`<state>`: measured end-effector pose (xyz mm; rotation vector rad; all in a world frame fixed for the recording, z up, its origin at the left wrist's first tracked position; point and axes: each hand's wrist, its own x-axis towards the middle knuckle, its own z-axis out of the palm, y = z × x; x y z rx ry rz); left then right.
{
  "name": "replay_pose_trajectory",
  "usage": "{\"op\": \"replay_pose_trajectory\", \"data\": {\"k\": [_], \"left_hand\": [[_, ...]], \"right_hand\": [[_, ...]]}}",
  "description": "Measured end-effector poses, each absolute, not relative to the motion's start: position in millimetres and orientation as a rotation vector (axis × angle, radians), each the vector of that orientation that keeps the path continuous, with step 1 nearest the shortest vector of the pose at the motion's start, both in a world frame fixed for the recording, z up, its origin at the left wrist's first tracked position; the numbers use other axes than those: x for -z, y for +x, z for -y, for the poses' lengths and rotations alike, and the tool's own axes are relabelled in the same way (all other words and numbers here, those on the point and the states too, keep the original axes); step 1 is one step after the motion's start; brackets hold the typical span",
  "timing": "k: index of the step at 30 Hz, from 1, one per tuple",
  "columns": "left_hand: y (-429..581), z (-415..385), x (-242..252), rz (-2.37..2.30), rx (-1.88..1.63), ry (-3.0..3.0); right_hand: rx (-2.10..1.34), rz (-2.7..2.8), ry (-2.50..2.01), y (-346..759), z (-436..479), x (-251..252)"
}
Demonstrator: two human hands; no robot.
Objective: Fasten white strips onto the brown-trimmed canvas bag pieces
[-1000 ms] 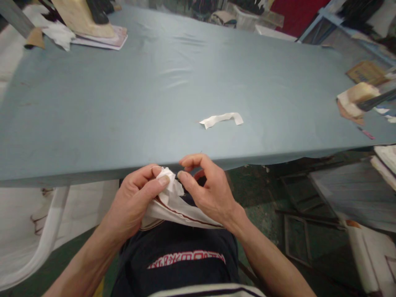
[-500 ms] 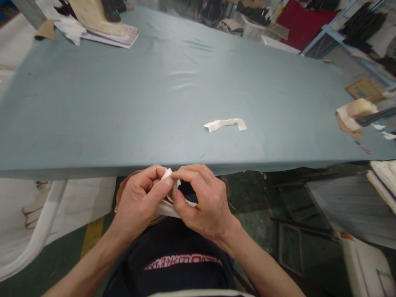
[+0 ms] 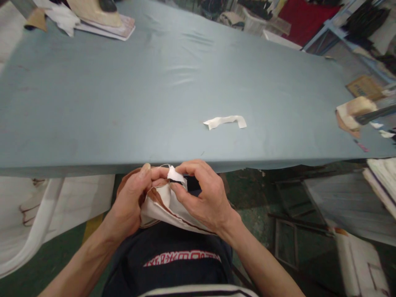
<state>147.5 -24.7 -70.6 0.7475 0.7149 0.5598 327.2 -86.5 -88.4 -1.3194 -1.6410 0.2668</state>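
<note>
A cream fabric piece with brown edging (image 3: 177, 210) hangs at the table's front edge, over my lap. My left hand (image 3: 131, 200) is closed on its left side, with the thumb raised along the fingers. Between thumb and forefinger, my right hand (image 3: 206, 196) pinches a small white strip (image 3: 175, 175) that stands up from the fabric's top. A loose thread shows beside the strip. Brown material also shows behind my left hand. Whether the strip is joined to the fabric, I cannot tell.
A blue-green cloth covers the table (image 3: 148, 119). On it lies a curled white strip (image 3: 225, 120). An iron-like tool on a pad (image 3: 95, 16) stands at the back left. At the right are a yellowish block (image 3: 360, 108) and a pink item (image 3: 361, 145). A white curved rail (image 3: 40, 227) is at lower left.
My left thumb has lifted off the white strip and the left hand has moved slightly left. The fabric has spread open between my hands, showing more of its cream and brown sides.
</note>
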Motion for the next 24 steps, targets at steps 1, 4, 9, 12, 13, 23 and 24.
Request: {"op": "replay_pose_trajectory", "data": {"k": [1, 4, 9, 12, 13, 23, 24], "left_hand": [[148, 24, 69, -0.702, -0.553, 0.725], [149, 25, 65, -0.709, -0.571, 0.709], [138, 27, 67, -0.807, -0.571, 1.017], [129, 30, 66, -0.872, -0.442, 1.210], [127, 32, 67, -0.903, -0.430, 1.230], [119, 45, 96, -1.177, -0.339, 1.066], [118, 43, 98, -1.194, -0.317, 1.071]], "right_hand": [[-0.257, 1.639, -1.324, 328, 86, 89], [-0.256, 1.603, -1.308, 328, 85, 88], [-0.584, 1.149, -1.314, 324, 83, 90], [-0.764, 0.853, -1.337, 319, 82, 94], [-0.817, 0.797, -1.330, 318, 83, 96], [-1.540, 0.735, -1.243, 322, 111, 89], [-1.590, 0.740, -1.232, 320, 113, 87]]}}
